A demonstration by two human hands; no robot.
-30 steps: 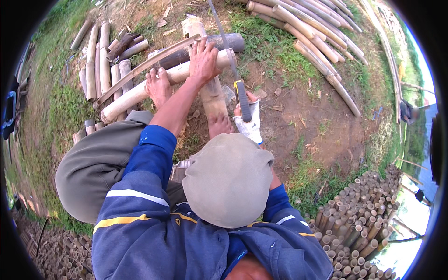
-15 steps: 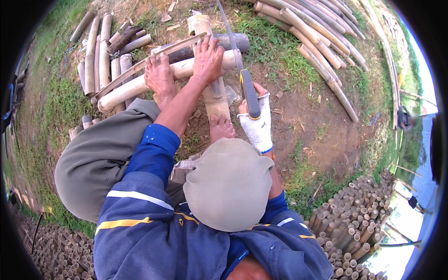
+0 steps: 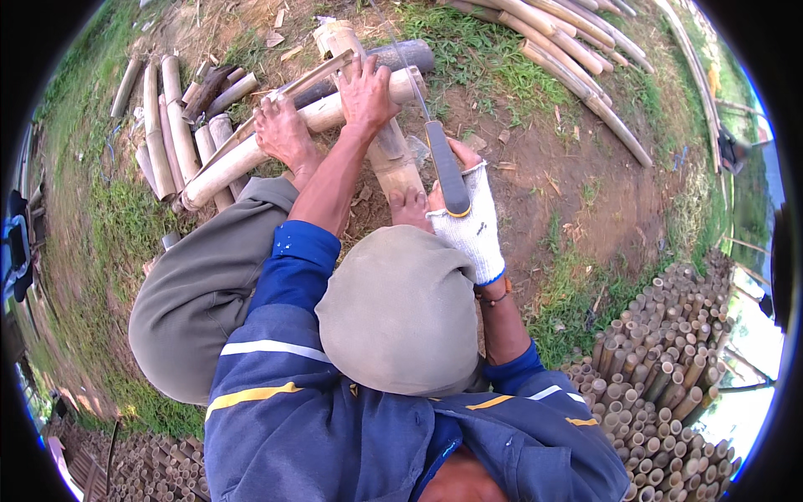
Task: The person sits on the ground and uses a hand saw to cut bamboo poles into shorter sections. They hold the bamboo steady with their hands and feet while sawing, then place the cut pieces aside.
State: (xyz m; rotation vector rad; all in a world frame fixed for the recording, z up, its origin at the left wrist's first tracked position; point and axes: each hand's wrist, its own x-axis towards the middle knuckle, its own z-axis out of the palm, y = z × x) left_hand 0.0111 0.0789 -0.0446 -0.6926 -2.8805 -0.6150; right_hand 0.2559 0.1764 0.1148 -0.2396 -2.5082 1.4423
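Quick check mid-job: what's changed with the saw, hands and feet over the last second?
In the last half second the right hand drew the saw back toward the body. Since the first picture, the left foot has moved farther forward across the bamboo pole. Nothing was let go: the left hand stays near the pole's right end.

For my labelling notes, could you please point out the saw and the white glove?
Saw (image 3: 448,166): head view, middle of its dark handle.
White glove (image 3: 477,232): head view, knitted fabric, mid-glove.
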